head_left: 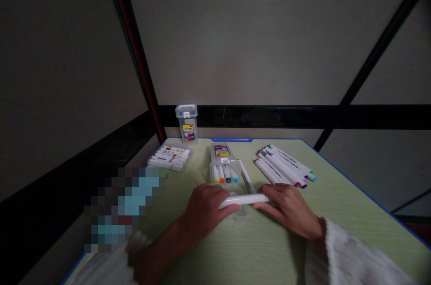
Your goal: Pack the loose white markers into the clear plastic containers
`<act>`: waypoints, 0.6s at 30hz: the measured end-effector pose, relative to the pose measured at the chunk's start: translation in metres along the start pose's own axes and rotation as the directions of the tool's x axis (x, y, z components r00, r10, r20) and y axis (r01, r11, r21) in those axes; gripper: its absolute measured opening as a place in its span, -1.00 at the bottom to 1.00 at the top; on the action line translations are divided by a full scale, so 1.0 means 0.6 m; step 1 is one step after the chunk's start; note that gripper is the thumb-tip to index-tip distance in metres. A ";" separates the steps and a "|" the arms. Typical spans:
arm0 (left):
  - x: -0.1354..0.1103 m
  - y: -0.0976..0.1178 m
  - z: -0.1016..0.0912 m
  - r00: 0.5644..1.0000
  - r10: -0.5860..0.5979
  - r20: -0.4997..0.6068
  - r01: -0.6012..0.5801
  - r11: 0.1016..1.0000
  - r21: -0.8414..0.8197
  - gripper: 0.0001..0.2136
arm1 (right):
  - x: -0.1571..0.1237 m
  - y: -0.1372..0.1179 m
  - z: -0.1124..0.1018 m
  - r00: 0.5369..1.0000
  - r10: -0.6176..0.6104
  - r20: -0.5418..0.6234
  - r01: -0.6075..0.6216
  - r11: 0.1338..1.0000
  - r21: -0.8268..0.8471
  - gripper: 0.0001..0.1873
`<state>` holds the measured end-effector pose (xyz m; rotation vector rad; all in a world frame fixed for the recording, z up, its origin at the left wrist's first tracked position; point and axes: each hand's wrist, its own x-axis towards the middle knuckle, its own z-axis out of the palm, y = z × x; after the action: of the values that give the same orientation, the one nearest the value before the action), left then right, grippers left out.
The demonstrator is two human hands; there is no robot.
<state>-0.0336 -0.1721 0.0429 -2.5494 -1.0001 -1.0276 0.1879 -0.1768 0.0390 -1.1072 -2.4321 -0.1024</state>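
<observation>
A white marker (pixel 245 200) lies level between my two hands, above the near part of the table. My left hand (pixel 207 206) is closed on its left end, and my right hand (pixel 290 208) grips the other end; both ends are hidden by fingers. Just beyond is a clear plastic marker case (pixel 213 173) with its lid open toward me. Yellow, orange, dark green and light blue ended markers (pixel 226 175) lie inside it. Along the case's right side rests a loose white marker (pixel 247 176), its near end close to my right hand.
Several white markers (pixel 281 166) lie in a pile on the right of the green table (pixel 266 249). A flat pack of markers (pixel 171 157) is at the left. Behind it stands a clear lidded box (pixel 187 123). Walls close in the back and left; a blurred patch covers the left edge.
</observation>
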 end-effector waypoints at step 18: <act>0.002 0.007 -0.018 0.909 0.352 -0.226 -0.347 0.936 0.060 -0.84 | 0.007 -0.010 0.005 0.995 -0.088 -0.039 0.089 0.996 0.030 -0.54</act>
<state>-0.0356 -0.1794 0.0521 -2.3983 -0.4645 -1.1646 0.1803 -0.1773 0.0390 -0.9753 -2.4412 -0.1121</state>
